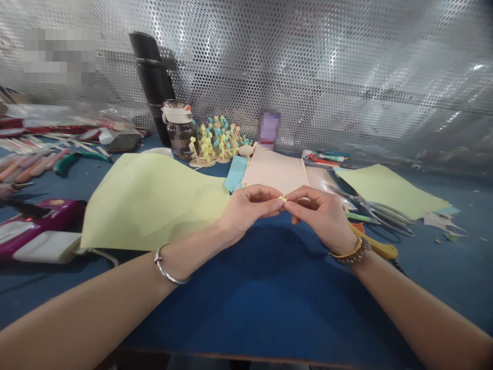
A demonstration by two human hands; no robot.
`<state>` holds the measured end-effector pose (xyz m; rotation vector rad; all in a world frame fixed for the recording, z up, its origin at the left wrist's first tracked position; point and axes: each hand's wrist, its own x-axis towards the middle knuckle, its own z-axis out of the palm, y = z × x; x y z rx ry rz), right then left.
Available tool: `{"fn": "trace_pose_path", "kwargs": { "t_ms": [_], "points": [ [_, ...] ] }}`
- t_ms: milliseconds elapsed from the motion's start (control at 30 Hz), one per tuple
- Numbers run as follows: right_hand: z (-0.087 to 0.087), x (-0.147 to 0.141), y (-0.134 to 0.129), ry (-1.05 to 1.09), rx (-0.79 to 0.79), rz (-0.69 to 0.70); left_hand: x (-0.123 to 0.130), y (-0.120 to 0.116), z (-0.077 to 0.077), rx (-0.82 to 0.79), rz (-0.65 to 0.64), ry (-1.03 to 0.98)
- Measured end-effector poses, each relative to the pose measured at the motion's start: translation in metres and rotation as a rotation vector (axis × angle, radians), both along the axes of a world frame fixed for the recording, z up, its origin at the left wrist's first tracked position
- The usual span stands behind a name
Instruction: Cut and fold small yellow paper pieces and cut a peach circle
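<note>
A tiny pale yellow paper piece is pinched between the fingertips of both hands, above the blue table. My left hand grips it from the left with thumb and index finger. From the right, my right hand holds the same piece in a pinch. Behind my left forearm lies a large yellow-green sheet. Beyond my hands are a pale pink sheet and a small blue paper. Small yellow, blue and pink paper figures stand in a cluster at the back.
Scissors and a yellow-handled tool lie right of my right hand, near another yellow-green sheet. A jar and a black flask stand behind. At left are a purple power strip and a white adapter.
</note>
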<state>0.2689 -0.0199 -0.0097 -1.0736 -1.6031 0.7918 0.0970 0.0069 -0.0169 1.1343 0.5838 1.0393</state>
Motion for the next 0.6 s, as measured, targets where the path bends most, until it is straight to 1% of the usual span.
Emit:
{"fn": "trace_pose_path", "kwargs": {
  "t_ms": [167,333,600],
  "points": [
    [0.0007,-0.0007,0.0001,-0.007,0.011,-0.017,-0.0003,0.0010,-0.0012,0.000,-0.001,-0.010],
    [0.0032,-0.0001,-0.0023,-0.031,0.031,-0.003,-0.0007,0.0001,0.0001,-0.005,0.000,0.027],
    [0.0013,-0.0001,-0.0001,0.003,0.013,0.003,-0.0020,0.0021,-0.0028,0.042,-0.030,0.059]
  ]
}}
